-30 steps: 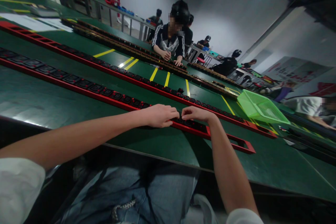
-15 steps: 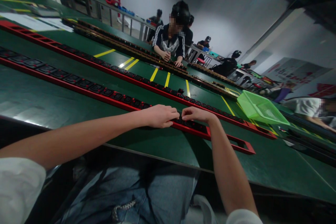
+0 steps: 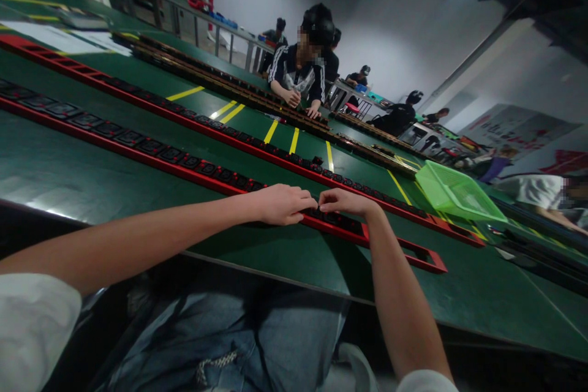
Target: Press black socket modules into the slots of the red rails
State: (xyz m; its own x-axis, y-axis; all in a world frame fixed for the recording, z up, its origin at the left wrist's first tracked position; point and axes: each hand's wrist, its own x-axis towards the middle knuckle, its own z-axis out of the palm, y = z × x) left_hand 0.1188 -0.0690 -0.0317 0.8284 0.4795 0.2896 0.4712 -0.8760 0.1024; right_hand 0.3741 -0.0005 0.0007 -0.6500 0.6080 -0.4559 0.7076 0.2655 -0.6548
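A long red frame (image 3: pixel 184 174) with a row of black inserts (image 3: pixel 151 146) lies across the green table in front of me. Over its right half, my left hand (image 3: pixel 285 203) rests with curled fingers, the tips at the inserts. Close beside it, my right hand (image 3: pixel 344 201) is bent down from the wrist, thumb and forefinger pinched together. The fingertips of both hands almost meet above the row. Anything between them is too small or hidden to make out. To the right, the frame ends in an unfilled red opening (image 3: pixel 441 264).
A second red frame (image 3: pixel 257 146) with black inserts runs parallel behind. Brown rails (image 3: pixel 220 82) lie farther back, where a person (image 3: pixel 298 73) leans with both hands on them. A light green basket (image 3: pixel 454 193) stands at the right. White papers (image 3: pixel 55 38) lie far left.
My left fingertips have shifted slightly right, closer to my right fingers. The view has moved very little; the frames lie as before.
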